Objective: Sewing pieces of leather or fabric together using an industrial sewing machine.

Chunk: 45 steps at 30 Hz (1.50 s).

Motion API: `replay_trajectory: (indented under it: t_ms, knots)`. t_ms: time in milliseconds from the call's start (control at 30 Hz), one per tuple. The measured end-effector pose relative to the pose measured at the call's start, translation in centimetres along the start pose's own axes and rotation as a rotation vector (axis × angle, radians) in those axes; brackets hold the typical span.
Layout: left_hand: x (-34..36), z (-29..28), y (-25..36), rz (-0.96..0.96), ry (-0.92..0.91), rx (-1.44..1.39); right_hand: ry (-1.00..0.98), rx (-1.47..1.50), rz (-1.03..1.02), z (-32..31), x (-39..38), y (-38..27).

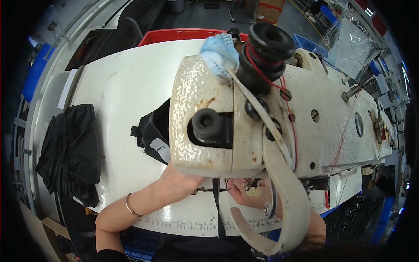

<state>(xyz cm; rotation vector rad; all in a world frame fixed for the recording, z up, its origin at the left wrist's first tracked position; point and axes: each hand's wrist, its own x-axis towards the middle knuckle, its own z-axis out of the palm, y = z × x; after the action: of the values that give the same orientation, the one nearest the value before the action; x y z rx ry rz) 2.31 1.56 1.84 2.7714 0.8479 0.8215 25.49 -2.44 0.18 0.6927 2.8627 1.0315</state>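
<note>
A cream sewing machine head (209,109) fills the middle of the head view and covers much of the work below it. My left hand (181,185) reaches under its left end, a thin bracelet on the wrist; its fingers are hidden behind the machine. My right hand (248,194) is just right of the needle area, partly behind metal parts and the curved lever (299,218); its finger pose is unclear. Black fabric (152,133) with a pale patch shows beyond my left hand. Between my hands a narrow black strap (218,209) hangs over the table's front edge.
A pile of folded black fabric (72,150) lies on the white table (118,91) at the left. Red thread (293,126) runs along the machine from a black tension knob (270,43). A red bin (174,34) stands behind, and a printed ruler strip (183,217) lines the front edge.
</note>
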Motion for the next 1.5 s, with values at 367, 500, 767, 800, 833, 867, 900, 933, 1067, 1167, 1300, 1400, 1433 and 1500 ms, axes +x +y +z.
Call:
replay_trajectory:
  t_ms: [367,500,767,800,833,867,900,933,1067,1167,1300,1400,1433,1500]
  knots:
    - [-0.6,-4.9,-0.1,0.004,-0.128,0.169,0.164,0.516,0.292,0.2,0.3,0.4]
    - [-0.4,-5.0,2.2,0.157,-0.027,0.291,0.289,0.265,-0.081,-1.4,1.7,0.5]
    - [-0.6,-2.8,4.0,-0.039,-0.01,0.176,0.223,0.923,0.469,0.0,2.3,-1.7]
    - [-0.2,-3.4,4.3,-0.02,-0.056,0.259,0.224,0.927,0.47,0.1,2.1,-2.0]
    - [0.0,-3.7,4.5,0.0,-0.104,0.341,0.353,0.816,0.406,0.2,1.7,-2.3]
    - [0.0,-3.6,4.5,-0.002,-0.109,0.34,0.479,0.702,0.341,0.4,1.5,-2.5]
    - [-0.1,-3.6,4.5,0.03,-0.148,0.295,0.566,0.669,0.32,0.3,1.8,-2.5]
    - [-0.2,-3.5,4.6,0.062,-0.186,0.25,0.567,0.674,0.324,0.4,1.5,-2.7]
    - [-1.3,-2.9,4.0,0.03,-0.209,0.154,0.349,0.686,0.171,0.7,0.4,-3.8]
    - [-0.2,-3.9,3.8,0.035,-0.203,0.228,0.266,0.678,0.12,0.9,0.3,-3.9]
    - [-0.1,-4.3,3.9,0.163,-0.217,0.369,0.382,0.614,0.12,0.4,0.6,-3.1]
    - [0.2,-3.4,2.3,0.337,-0.142,0.285,0.371,0.585,0.126,0.3,0.6,-4.6]
    - [0.1,-2.7,1.6,0.375,-0.125,0.161,0.351,0.588,0.16,0.4,0.5,-5.1]
    - [-0.7,-2.2,1.0,0.311,-0.136,0.126,0.344,0.616,0.178,-0.1,0.5,-4.5]
